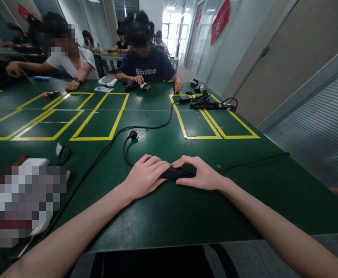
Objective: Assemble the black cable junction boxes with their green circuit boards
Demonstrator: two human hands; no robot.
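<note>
On the near side of the green table (163, 220), a person's left hand (147, 175) and right hand (202, 173) are both gripping a black block (173, 173). A cord (124, 150) with a plug (133, 134) is passing behind the left hand; snagging it could jerk the block loose.

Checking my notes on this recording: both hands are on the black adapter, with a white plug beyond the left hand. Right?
Not quite: the plug is black, not white, as the head view shows. The rest holds: the left hand and right hand are both on the black adapter, and the plug is beyond the left hand.
</note>
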